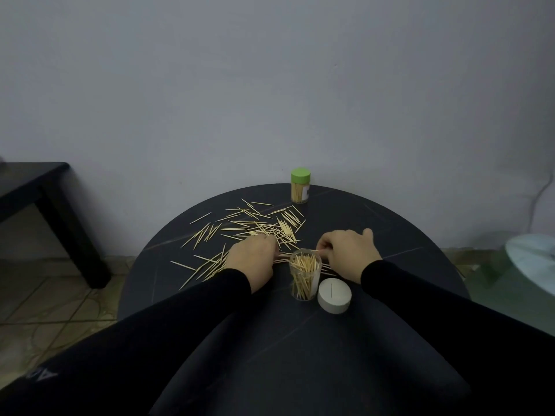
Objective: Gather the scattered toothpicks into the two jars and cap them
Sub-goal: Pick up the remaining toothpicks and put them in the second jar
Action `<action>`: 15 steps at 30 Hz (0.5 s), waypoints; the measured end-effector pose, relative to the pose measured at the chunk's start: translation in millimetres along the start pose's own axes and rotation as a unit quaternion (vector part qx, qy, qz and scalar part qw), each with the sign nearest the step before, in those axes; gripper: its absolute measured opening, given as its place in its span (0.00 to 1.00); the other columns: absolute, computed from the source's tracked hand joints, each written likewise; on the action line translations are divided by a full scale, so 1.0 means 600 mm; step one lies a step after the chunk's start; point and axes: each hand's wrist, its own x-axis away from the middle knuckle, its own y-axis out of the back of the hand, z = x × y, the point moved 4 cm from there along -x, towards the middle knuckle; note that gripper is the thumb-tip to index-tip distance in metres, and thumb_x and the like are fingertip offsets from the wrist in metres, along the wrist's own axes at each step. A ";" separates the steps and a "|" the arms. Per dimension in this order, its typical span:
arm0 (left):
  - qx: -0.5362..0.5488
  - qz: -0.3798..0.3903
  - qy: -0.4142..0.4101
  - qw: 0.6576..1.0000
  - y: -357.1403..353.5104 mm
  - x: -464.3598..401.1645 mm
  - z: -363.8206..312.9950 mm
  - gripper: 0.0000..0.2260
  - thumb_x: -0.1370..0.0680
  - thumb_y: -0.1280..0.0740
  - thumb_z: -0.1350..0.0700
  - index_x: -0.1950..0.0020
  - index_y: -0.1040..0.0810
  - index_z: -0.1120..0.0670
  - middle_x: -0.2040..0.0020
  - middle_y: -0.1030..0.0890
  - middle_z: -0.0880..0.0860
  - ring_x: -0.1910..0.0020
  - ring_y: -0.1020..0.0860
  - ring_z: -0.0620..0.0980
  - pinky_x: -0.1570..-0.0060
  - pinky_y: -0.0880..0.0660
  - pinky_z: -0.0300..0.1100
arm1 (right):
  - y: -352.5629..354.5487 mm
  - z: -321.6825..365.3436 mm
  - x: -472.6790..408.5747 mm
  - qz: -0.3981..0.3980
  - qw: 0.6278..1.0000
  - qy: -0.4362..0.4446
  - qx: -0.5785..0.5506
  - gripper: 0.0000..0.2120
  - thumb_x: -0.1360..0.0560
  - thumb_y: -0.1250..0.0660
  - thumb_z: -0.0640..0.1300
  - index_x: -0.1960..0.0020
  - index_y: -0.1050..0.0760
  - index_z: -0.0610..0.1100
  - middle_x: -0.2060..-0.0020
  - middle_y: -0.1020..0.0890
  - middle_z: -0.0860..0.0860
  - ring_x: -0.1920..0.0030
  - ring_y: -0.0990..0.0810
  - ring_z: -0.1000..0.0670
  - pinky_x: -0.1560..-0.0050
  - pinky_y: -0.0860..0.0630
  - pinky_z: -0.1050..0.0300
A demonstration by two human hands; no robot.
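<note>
- The left hand (251, 257) lies knuckles-up on the round dark table (390, 235), fingers curled into the scattered toothpicks (255, 226); whether they pinch any, I cannot tell.
- The right hand (348, 250) pinches a few toothpicks beside the rim of the open jar (304, 276) (already part full).
- White cap (334, 295) touches that jar's right side.
- Green-capped jar (300, 189) stands at the far edge; bare tabletop lies to the right.

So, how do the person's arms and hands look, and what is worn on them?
Both arms are covered by long black sleeves that end at the wrists. The left hand and right hand are bare: no gloves, and no rings or watch can be seen.
</note>
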 end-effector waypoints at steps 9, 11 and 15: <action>-0.042 -0.027 -0.032 0.998 0.017 -0.003 0.009 0.12 0.20 0.38 0.55 0.38 0.25 0.49 0.42 0.26 0.49 0.41 0.29 0.49 0.45 0.27 0.44 | 0.027 -0.006 0.020 -0.086 0.987 -0.003 -0.133 0.05 0.21 0.37 0.50 0.47 0.25 0.55 0.51 0.24 0.57 0.47 0.30 0.54 0.39 0.39 0.49; 0.005 -0.066 -0.002 0.998 0.030 -0.002 0.013 0.09 0.20 0.39 0.54 0.41 0.24 0.50 0.44 0.25 0.49 0.43 0.28 0.49 0.45 0.27 0.44 | 0.033 -0.004 0.024 -0.094 0.981 0.006 -0.170 0.04 0.21 0.37 0.51 0.47 0.25 0.55 0.52 0.24 0.57 0.48 0.29 0.55 0.41 0.40 0.51; 0.143 -0.117 0.042 0.982 0.055 0.004 0.019 0.08 0.19 0.40 0.54 0.45 0.23 0.52 0.48 0.23 0.49 0.48 0.25 0.48 0.49 0.29 0.41 | 0.043 0.003 0.032 -0.095 0.964 0.023 -0.246 0.03 0.21 0.38 0.50 0.48 0.27 0.54 0.58 0.25 0.59 0.54 0.28 0.58 0.38 0.39 0.51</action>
